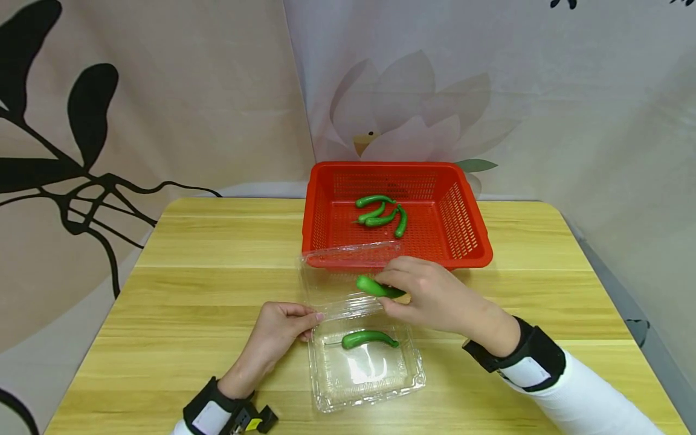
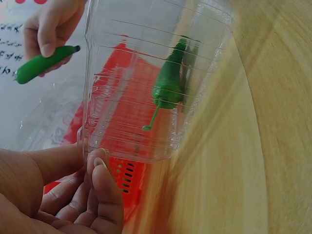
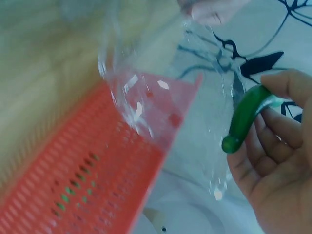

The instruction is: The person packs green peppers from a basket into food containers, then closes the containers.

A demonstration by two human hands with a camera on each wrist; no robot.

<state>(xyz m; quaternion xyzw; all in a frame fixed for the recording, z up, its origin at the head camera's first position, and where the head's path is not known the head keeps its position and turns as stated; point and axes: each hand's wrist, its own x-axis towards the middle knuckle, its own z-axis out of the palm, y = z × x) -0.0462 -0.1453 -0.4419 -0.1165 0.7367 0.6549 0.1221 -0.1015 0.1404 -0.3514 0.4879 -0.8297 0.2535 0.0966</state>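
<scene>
My left hand (image 1: 277,332) pinches the left edge of a clear plastic clamshell box (image 1: 339,393), near the fold between tray and lid. One green chili pepper (image 1: 365,339) lies in the tray. Above the fold, my right hand (image 1: 435,296) holds a second green chili pepper (image 1: 374,286) between thumb and fingers; the right wrist view shows this pepper (image 3: 243,119) gripped at one end. The raised lid (image 1: 326,284) leans back over the front rim of a red basket. Through the clear plastic, the left wrist view shows the tray's pepper (image 2: 168,85) and its thin stem.
Behind the box stands the red plastic basket (image 1: 435,232) with perforated walls, and several green chili peppers (image 1: 380,221) lie inside it. A wooden table (image 1: 217,272) carries everything. Printed curtains (image 1: 217,90) hang along the table's back edge.
</scene>
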